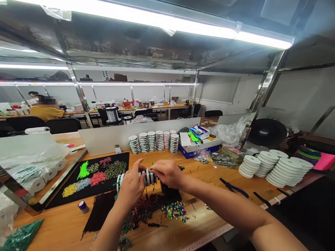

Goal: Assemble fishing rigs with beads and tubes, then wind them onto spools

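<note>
My left hand grips a row of white plastic spools wound with dark thread, and one more spool shows past its far side. My right hand rests its fingertips on top of the row near a black holder. Part of the row is hidden by my fingers. Below my hands lies a heap of dark cord pieces, with a pile of multicoloured round-headed pins or beads beside it. Both hands are above the wooden workbench.
A black mat holds coloured bead piles at left. Stacks of white spools stand behind and at right. Blue-handled pliers, plastic bags, a box and a partition stand around. A seated person works far left.
</note>
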The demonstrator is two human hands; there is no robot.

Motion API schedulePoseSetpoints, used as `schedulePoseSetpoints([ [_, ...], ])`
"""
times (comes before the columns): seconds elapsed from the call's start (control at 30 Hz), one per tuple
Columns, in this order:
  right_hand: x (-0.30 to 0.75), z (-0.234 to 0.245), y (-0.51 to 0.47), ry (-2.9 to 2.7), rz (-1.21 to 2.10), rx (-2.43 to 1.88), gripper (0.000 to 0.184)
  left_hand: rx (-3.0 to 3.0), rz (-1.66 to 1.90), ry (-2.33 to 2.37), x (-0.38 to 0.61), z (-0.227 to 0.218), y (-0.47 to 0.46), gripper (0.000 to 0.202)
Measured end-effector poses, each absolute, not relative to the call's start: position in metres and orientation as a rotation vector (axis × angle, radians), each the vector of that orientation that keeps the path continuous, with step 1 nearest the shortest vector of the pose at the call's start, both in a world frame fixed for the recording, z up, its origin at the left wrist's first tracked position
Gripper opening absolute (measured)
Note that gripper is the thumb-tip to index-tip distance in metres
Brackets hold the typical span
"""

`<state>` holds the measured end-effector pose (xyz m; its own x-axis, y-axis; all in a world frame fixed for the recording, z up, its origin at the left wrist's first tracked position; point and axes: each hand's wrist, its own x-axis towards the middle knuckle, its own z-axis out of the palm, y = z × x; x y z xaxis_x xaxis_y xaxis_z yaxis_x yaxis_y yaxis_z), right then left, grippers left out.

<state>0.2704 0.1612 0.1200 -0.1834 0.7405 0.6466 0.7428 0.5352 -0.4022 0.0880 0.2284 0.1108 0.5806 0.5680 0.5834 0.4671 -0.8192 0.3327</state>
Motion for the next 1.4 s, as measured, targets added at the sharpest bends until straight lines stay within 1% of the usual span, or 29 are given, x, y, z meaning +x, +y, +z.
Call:
schedulePoseSetpoints([
  [0.03, 0.270, 0.113, 0.151, -1.995, -0.126, -1.150, 0.016, 2.663, 1.064, 0.881, 0.088, 0.110, 0.229, 0.043],
  [0.17, 0.262, 0.091, 0.138, -2.168, -0.823, -0.855, 0.026, 2.669, 1.039, 0.866, 0.088, 0.112, 0.228, 0.033],
  [0.23, 0.256, 0.085, 0.139, -2.157, -0.973, -0.829, 0.029, 2.682, 1.020, 0.860, 0.087, 0.116, 0.225, 0.029],
  [0.3, 0.253, 0.083, 0.140, -2.134, -1.019, -0.848, 0.030, 2.702, 0.982, 0.859, 0.087, 0.121, 0.223, 0.026],
  [0.43, 0.253, 0.084, 0.139, -2.098, -0.984, -0.870, 0.032, 2.718, 0.916, 0.964, 0.095, 0.126, 0.222, 0.020],
  [0.6, 0.256, 0.084, 0.138, -2.086, -0.851, -0.929, 0.026, 2.665, 0.907, 1.329, 0.113, 0.128, 0.227, 0.027],
  [0.73, 0.253, 0.082, 0.139, -2.108, -0.925, -0.861, 0.021, 2.616, 0.835, 1.514, 0.121, 0.133, 0.229, 0.031],
  [0.87, 0.253, 0.076, 0.142, -2.124, -0.995, -0.816, 0.021, 2.583, 0.798, 1.507, 0.122, 0.137, 0.229, 0.028],
  [0.97, 0.258, 0.071, 0.140, -2.117, -1.035, -0.771, 0.023, 2.576, 0.787, 1.376, 0.117, 0.137, 0.228, 0.022],
  [1.03, 0.261, 0.070, 0.136, -2.154, -1.012, -0.730, 0.021, 2.582, 0.766, 1.255, 0.113, 0.138, 0.229, 0.019],
  [1.1, 0.265, 0.071, 0.131, -2.147, -0.899, -0.729, 0.018, 2.589, 0.752, 1.155, 0.109, 0.138, 0.231, 0.017],
  [1.13, 0.266, 0.072, 0.129, -2.101, -0.812, -0.778, 0.023, 2.592, 0.755, 1.122, 0.108, 0.138, 0.232, 0.017],
  [1.2, 0.268, 0.074, 0.128, -1.952, -0.612, -0.957, 0.040, 2.596, 0.779, 1.082, 0.107, 0.138, 0.236, 0.017],
  [1.27, 0.269, 0.075, 0.131, -1.862, -0.432, -1.110, 0.050, 2.601, 0.824, 1.051, 0.107, 0.136, 0.239, 0.018],
  [1.33, 0.271, 0.074, 0.134, -1.877, -0.319, -1.147, 0.051, 2.613, 0.898, 1.004, 0.106, 0.133, 0.239, 0.019],
  [1.4, 0.273, 0.075, 0.137, -1.902, -0.262, -1.127, 0.047, 2.638, 0.993, 0.922, 0.102, 0.128, 0.235, 0.020],
])
